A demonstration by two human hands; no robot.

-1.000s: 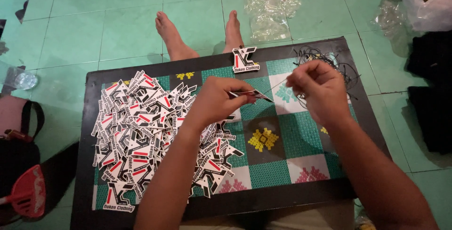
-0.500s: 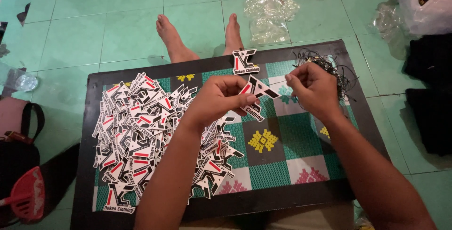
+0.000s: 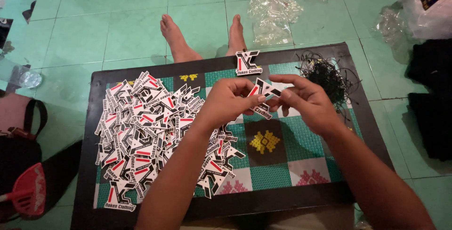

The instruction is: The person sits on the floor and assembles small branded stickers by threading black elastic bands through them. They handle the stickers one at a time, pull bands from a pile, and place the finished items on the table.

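My left hand (image 3: 229,100) and my right hand (image 3: 301,100) meet above the middle of a low black-edged table (image 3: 301,197) and pinch one die-cut card tag (image 3: 263,99), white, black and red. Both sets of fingertips close on that tag. A big heap of the same tags (image 3: 146,131) covers the table's left half, just left of my left forearm. One single tag (image 3: 247,62) lies apart at the far edge. A tangle of black string loops (image 3: 325,77) sits at the far right, just beyond my right hand.
The table top is a green, white and brown patterned mat. My two bare feet (image 3: 202,37) rest on the green tiled floor beyond it. Clear plastic wrappers (image 3: 273,11) lie on the floor, dark cloth (image 3: 431,98) at right, a black bag (image 3: 19,154) at left.
The tag was held edge-on a second ago; now it faces up and sits lower. Both hands have drawn closer together around it.
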